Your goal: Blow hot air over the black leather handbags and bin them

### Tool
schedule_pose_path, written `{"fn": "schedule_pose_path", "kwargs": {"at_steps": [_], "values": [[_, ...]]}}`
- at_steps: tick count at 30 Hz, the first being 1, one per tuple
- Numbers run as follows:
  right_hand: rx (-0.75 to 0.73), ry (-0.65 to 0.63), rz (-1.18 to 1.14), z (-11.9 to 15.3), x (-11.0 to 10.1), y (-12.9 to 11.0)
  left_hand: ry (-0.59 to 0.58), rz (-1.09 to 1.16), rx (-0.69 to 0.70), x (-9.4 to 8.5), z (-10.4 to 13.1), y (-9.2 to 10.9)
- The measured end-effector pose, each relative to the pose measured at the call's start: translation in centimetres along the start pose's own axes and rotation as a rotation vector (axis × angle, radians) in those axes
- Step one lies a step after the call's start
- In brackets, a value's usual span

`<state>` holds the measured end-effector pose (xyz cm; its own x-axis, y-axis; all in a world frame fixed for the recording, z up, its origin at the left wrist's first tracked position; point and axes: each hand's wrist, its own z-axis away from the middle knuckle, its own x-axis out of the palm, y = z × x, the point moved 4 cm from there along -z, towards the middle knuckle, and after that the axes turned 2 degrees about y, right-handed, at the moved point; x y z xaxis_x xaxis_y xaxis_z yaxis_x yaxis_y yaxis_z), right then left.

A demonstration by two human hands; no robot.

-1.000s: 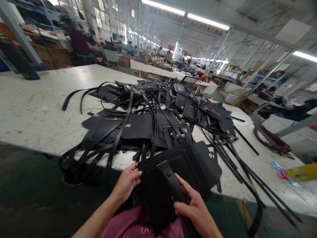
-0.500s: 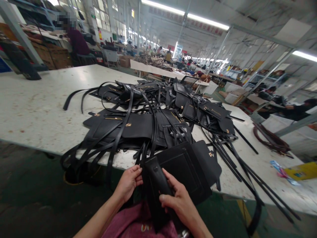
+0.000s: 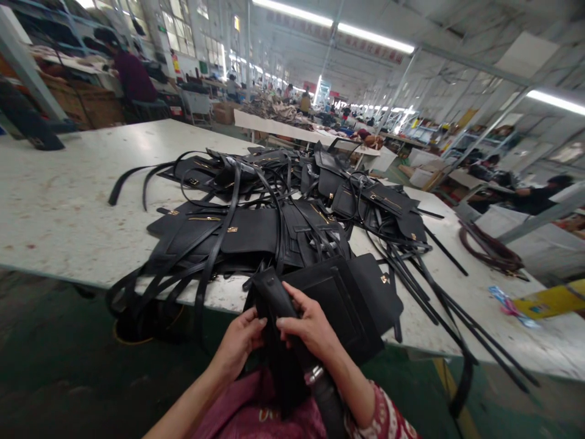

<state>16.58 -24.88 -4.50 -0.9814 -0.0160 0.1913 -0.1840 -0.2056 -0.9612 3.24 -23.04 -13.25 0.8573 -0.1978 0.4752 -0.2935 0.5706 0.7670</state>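
Black bag (image 3: 340, 296) sits at two o'clock from the left hand (image 3: 240, 341), which pinches its edge; right hand (image 3: 315, 329) grips a black tool (image 3: 273, 292). More bags (image 3: 253, 228) lie at twelve o'clock.

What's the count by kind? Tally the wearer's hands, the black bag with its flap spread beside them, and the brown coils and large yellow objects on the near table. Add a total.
Hands, left hand and right hand: 2
Black bag: 1
Brown coil: 1
Yellow object: 1
Total: 5
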Motion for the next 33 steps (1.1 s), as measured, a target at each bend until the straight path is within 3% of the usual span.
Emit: {"fn": "schedule_pose_path", "kwargs": {"at_steps": [4,6,10,13,17,22,26,28,30,33], "values": [[-0.122,0.108,-0.004,0.3,-2.2,-2.3,0.026,-0.113,-0.181,0.9,0.4,-2.0],[-0.138,0.16,0.015,1.7,-3.7,-3.0,0.071,-0.051,-0.128,1.3,-0.3,-0.8],[-0.124,0.255,0.044,5.0,-6.1,-3.4,0.107,0.122,0.11,2.5,-2.2,3.9],[-0.1,0.298,0.054,6.8,-7.0,-2.5,0.053,0.128,0.076,3.0,-2.1,4.7],[-0.075,0.33,0.046,7.2,-7.9,-0.5,-0.024,0.052,-0.029,1.9,-0.2,2.8],[-0.072,0.315,0.037,5.9,-8.1,0.6,0.02,-0.054,-0.122,-0.8,2.1,0.1],[-0.081,0.305,0.045,5.4,-7.7,0.5,-0.102,-0.095,-0.266,-0.7,3.2,-3.3],[-0.075,0.313,0.058,5.8,-7.6,0.3,-0.107,-0.17,-0.342,-0.4,3.4,-4.8],[-0.067,0.326,0.074,6.5,-7.5,0.1,-0.072,-0.198,-0.347,-0.2,3.2,-5.1],[-0.039,0.316,0.075,8.2,-7.4,-0.2,-0.018,-0.147,-0.276,0.0,2.2,-3.6]]}}
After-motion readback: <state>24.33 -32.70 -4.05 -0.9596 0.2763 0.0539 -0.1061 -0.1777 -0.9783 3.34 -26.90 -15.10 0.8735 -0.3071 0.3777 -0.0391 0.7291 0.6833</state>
